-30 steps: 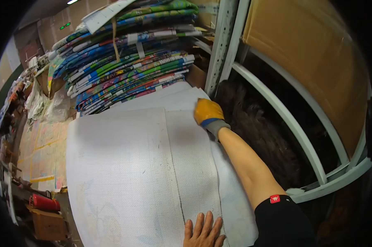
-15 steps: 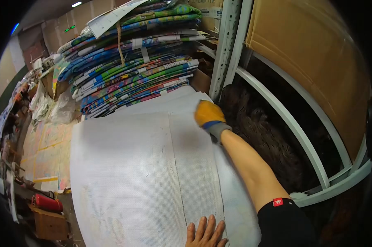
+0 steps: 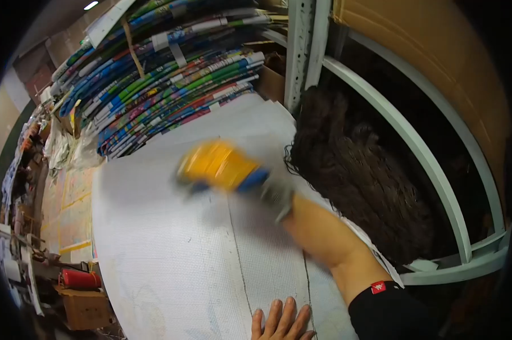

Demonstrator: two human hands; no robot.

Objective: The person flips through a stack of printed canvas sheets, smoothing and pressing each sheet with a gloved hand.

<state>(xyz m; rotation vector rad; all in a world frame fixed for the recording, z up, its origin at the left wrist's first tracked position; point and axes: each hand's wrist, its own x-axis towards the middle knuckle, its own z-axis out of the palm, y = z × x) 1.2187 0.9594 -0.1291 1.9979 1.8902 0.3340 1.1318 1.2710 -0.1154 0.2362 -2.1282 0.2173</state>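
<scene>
My right hand (image 3: 219, 167), in a yellow glove with a blue and grey cuff, is over the upper middle of a white mesh-like sheet (image 3: 165, 249). It is smeared by motion, so its fingers and anything in them cannot be made out. At the bottom edge my bare left hand (image 3: 281, 323) lies palm down on the sheet, fingers apart. Dark seams run down the sheet near it. More white sheets (image 3: 239, 116) show beneath and beyond.
Folded colourful printed material (image 3: 171, 85) is stacked behind the sheets. To the right are a metal frame (image 3: 414, 136), dark stringy material (image 3: 358, 175) and brown cardboard (image 3: 431, 51). A red cylinder (image 3: 80, 279) and a cardboard box (image 3: 86, 309) are at the lower left.
My gloved right hand has moved left from the right edge of the sheets to over their middle. My left hand stays at the bottom. The camera view has shifted slightly.
</scene>
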